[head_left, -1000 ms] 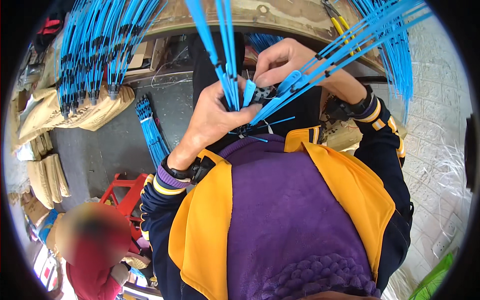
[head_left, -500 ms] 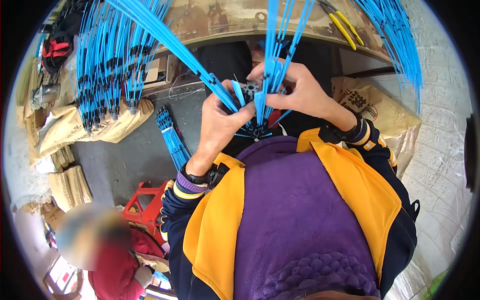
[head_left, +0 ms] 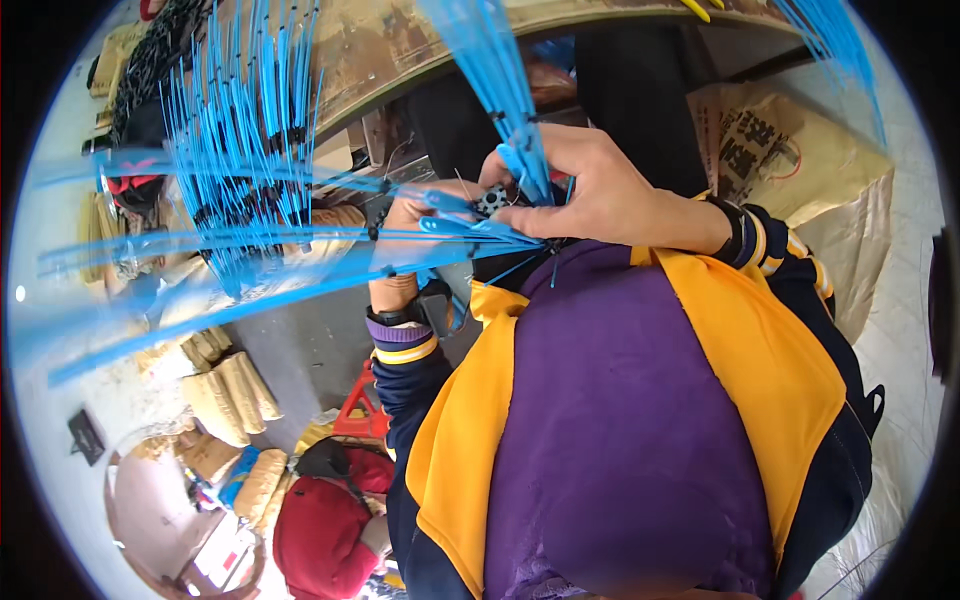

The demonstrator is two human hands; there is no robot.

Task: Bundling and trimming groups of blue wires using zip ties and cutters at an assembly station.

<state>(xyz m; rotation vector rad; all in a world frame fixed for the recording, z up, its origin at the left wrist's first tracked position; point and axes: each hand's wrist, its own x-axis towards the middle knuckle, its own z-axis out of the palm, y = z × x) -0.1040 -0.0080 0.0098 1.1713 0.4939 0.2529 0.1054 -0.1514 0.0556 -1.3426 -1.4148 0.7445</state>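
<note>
The right hand is closed around blue rods that rise toward the table, its thumb and curled fingers pinching them near their lower ends. Just beside those fingertips sits a small dark hub, round and pierced with holes, held in front of the person's purple top and below the table's edge. A second spread of blue rods reaches from near the hub far out to the left, smeared by blur toward the tips, with small black clips along it.

The left hand is partly covered by this spread — its fingers come up close to the hub, but how firmly they are gripping is hard to tell. A black band circles the left wrist.

Around the work, a thick row of blue rods hangs over the table's left side, and another bunch hangs at the right. The ends of two yellow handles show at the top edge. A large paper sack stands at the right; smaller brown sacks, a red stool and a co-worker in red are at the lower left.
</note>
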